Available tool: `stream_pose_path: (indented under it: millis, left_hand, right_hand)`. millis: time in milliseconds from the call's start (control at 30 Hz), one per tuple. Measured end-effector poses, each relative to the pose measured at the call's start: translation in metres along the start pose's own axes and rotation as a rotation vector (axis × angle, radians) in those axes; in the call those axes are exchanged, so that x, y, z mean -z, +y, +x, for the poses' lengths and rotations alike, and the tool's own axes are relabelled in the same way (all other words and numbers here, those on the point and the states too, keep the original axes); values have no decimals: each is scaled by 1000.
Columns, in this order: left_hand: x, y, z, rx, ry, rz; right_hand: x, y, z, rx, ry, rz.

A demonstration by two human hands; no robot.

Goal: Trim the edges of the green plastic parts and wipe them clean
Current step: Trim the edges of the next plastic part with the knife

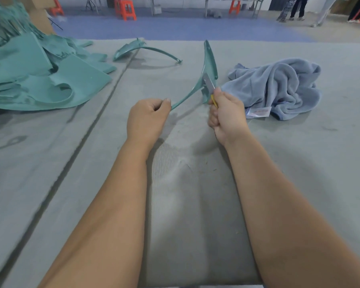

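A curved green plastic part stands up off the grey felt table, its thin lower end pinched in my left hand. My right hand is closed around a yellow-handled utility knife; the grey blade lies against the part's wide middle edge. A crumpled blue towel sits on the table just right of my right hand. A second green curved part lies alone farther back, left of the held one.
A big heap of green plastic parts fills the table's left side. A dark seam runs diagonally across the table covering. Beyond the far edge are orange stools and standing people's legs.
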State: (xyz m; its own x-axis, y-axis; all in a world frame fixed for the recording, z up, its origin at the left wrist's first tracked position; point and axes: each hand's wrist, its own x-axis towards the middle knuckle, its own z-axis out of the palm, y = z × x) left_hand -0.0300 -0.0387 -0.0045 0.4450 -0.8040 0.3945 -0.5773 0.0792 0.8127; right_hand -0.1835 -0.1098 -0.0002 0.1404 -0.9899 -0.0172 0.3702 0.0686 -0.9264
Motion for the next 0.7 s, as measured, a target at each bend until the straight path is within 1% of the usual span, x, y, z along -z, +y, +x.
stream_pose_path:
  millis: [100,167,267,300,333,400,467,533,600,700]
  left_hand:
    - [1,-2,2,21,0,-8]
    - [1,-2,3,17,-7,3]
    - [1,-1,3,-35,-33,18]
    - [2,-1,2,-53,-36,20]
    - [2,0,2,-65,-38,21]
    - [4,-1,1,-69,-49,18]
    - [6,-2,-1,-50,-70,20]
    - [9,-4,-2,-17,-86,47]
    - [11,-5,-3,22,-89,94]
    - [13,-8,-2,52,-103,126]
  right_hand:
    - [0,-3,-1,-8,-19,57]
    - [2,-4,-2,18,-116,23]
    - [3,2,-9,92,-281,-336]
    - [2,5,-10,117,-284,-411]
    - [2,6,-10,136,-249,-427]
    - [2,4,-6,135,-119,-358]
    - [4,0,-2,79,7,-186]
    - [5,-2,-2,22,60,-28]
    - [6,-3,-7,10,34,33]
    - [7,-7,-13,21,-76,40]
